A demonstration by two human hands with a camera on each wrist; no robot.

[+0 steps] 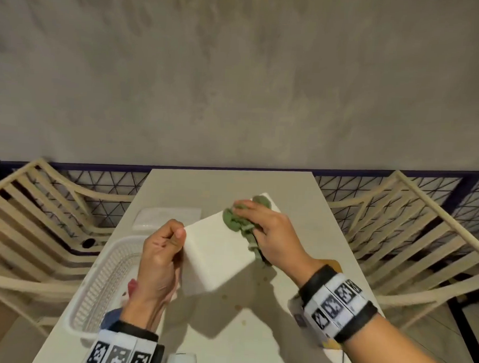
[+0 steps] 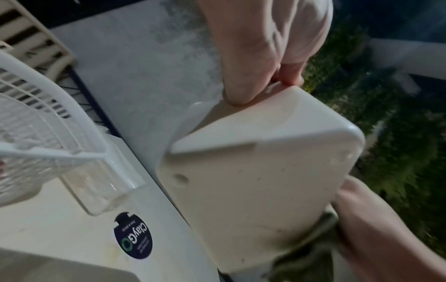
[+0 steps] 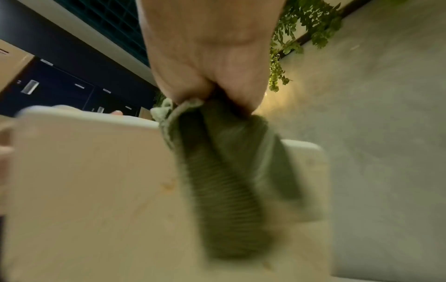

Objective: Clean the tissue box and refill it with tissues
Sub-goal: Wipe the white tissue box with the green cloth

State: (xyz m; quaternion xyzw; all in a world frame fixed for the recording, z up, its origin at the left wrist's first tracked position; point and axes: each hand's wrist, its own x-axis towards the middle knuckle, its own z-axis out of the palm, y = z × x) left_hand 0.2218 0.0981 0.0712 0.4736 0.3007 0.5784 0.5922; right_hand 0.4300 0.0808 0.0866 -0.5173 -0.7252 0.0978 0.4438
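A white tissue box (image 1: 216,249) is tilted above the middle of the table, with no tissues showing. My left hand (image 1: 164,249) grips its near-left corner, thumb on top. In the left wrist view the left hand (image 2: 260,76) pinches an upper edge of the tissue box (image 2: 253,171). My right hand (image 1: 269,232) holds a bunched green cloth (image 1: 236,219) against the box's far right side. In the right wrist view the right hand (image 3: 210,63) clutches the green cloth (image 3: 229,181), which lies across the tissue box (image 3: 91,181).
A white plastic basket (image 1: 105,279) stands at the table's left edge, with a clear wrapped pack (image 1: 165,219) behind it. Cream slatted chairs (image 1: 38,227) flank the white table (image 1: 253,333) on both sides. A round dark sticker (image 2: 132,236) is on the table.
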